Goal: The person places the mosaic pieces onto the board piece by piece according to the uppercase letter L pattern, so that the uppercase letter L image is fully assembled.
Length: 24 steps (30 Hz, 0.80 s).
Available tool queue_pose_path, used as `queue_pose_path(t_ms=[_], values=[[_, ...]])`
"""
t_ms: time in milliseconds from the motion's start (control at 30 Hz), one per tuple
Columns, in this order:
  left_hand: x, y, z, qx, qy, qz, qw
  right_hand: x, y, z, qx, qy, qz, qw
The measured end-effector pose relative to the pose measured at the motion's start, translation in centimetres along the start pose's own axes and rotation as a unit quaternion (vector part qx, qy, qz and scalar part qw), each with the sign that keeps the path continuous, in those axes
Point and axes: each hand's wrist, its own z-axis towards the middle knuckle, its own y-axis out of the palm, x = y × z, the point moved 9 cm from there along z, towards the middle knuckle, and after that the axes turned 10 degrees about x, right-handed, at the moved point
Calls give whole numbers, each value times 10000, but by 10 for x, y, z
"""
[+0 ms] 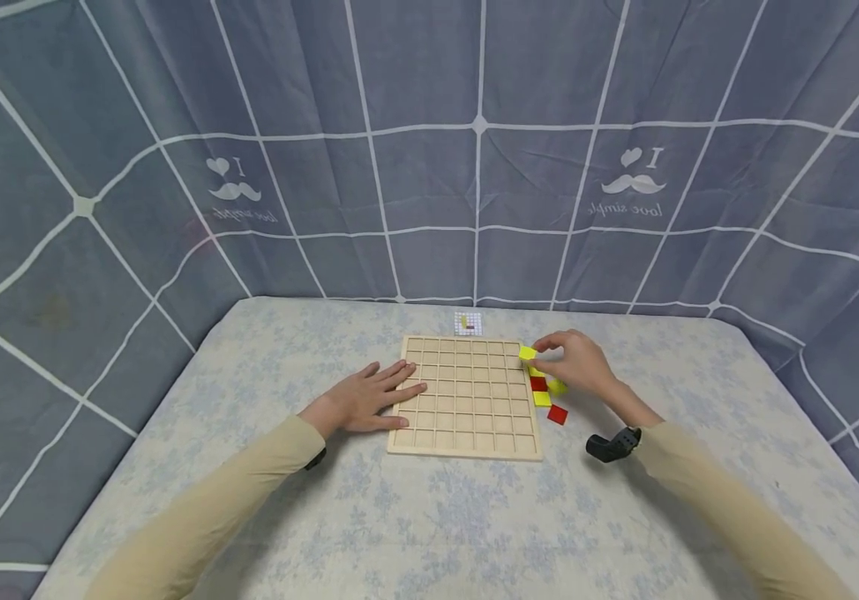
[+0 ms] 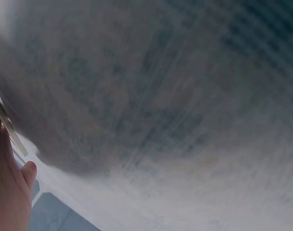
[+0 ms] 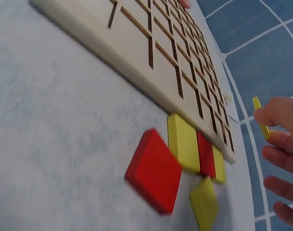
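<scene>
Blue-grey curtain [image 1: 429, 183] with white grid lines hangs behind your table, which wears a pale floral tablecloth [image 1: 459, 533]. Before you lies a square wooden grid board [image 1: 485, 400], and just beyond its far edge sits a small pattern card [image 1: 468, 323] with yellow and red marks. Your left hand [image 1: 372, 402] rests on the board's left edge, its fingers spread. Your right hand [image 1: 575, 362] pinches 1 yellow square tile [image 1: 527, 353] between thumb and finger, raised off the table near the board's far right corner; the other fingers bend loosely, clear of it. Along the board's right edge you have 3 tiles in a row: yellow, red [image 3: 206, 154], yellow. Farther right lie 2 loose tiles, 1 yellow [image 3: 204, 204] and 1 red [image 3: 156, 173]. You wear beige sleeves [image 1: 227, 483] on both arms.
</scene>
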Motion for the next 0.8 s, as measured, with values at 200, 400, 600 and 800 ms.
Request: queue_pose_path(t_ms=[200, 400, 600, 800], values=[[3, -2, -1, 61, -11, -9, 10000, -18, 12, 14, -72, -20, 129, 9999], [1, -1, -1, 16, -69, -118, 9999, -39, 27, 31, -64, -260, 151, 9995], [0, 1, -2, -99, -100, -151, 9998, -58, 43, 39, -230, -443, 327, 9982], [-3, 2, 0, -130, -175, -159, 9996, -74, 60, 45, -441, -603, 498, 9960]])
